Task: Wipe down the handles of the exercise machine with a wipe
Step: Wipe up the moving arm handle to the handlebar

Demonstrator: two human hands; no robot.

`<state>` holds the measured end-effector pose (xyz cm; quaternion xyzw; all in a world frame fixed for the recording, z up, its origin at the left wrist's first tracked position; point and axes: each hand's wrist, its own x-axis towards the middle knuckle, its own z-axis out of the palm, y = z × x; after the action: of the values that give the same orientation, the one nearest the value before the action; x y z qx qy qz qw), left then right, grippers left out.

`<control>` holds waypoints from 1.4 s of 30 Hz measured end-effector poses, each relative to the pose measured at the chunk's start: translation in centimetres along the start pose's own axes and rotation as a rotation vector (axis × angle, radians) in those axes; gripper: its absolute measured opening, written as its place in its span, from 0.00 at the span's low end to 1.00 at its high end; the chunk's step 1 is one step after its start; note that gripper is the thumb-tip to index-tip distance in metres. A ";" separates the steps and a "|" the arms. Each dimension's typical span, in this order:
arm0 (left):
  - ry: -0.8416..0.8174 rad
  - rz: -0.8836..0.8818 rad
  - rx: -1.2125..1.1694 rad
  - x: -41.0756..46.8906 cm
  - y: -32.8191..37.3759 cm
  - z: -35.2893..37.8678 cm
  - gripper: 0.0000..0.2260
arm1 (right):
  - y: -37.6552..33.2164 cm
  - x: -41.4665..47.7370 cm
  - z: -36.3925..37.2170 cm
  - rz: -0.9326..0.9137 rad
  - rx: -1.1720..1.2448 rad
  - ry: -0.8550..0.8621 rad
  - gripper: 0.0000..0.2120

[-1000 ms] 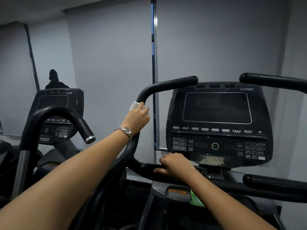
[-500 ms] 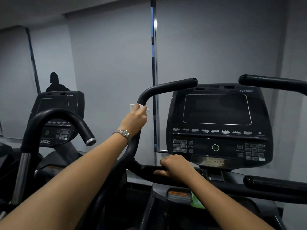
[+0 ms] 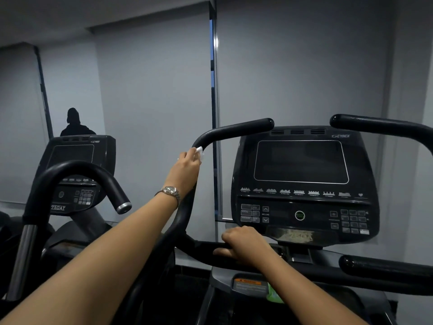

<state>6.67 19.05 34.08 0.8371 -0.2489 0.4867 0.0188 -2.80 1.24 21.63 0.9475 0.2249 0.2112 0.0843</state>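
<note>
My left hand (image 3: 186,170) presses a small white wipe (image 3: 199,151) against the black left handle (image 3: 234,132) of the exercise machine, just below its upper bend. Most of the wipe is hidden behind my fingers. A watch sits on that wrist. My right hand (image 3: 243,242) is closed around the black lower crossbar (image 3: 304,268) under the console. The right handle (image 3: 379,125) curves off at the upper right, and a short lower right grip (image 3: 384,266) sticks out below it.
The console (image 3: 302,184) with its dark screen and keypad stands between the handles. A second machine with a curved handle (image 3: 77,174) and console (image 3: 75,170) stands to the left. A dark figure of a person (image 3: 75,124) shows behind it. Grey blinds cover the wall ahead.
My left hand has slid up the left handle with the wipe, towards the bend. My right hand has stayed on the crossbar.
</note>
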 end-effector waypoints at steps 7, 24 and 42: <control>0.050 -0.149 -0.131 -2.3 1.6 0.9 0.23 | -0.1 -0.1 -0.1 -0.002 -0.008 0.002 0.24; 0.086 -0.233 -0.211 2.6 0.2 0.4 0.18 | 0.1 0.2 0.0 -0.019 -0.041 -0.022 0.25; 0.106 -0.229 -0.132 1.6 -0.1 0.5 0.11 | 0.1 0.1 0.1 -0.028 -0.034 -0.030 0.26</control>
<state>7.74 18.32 35.16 0.8302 -0.1821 0.5073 0.1423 -2.64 1.23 21.63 0.9457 0.2335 0.1993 0.1067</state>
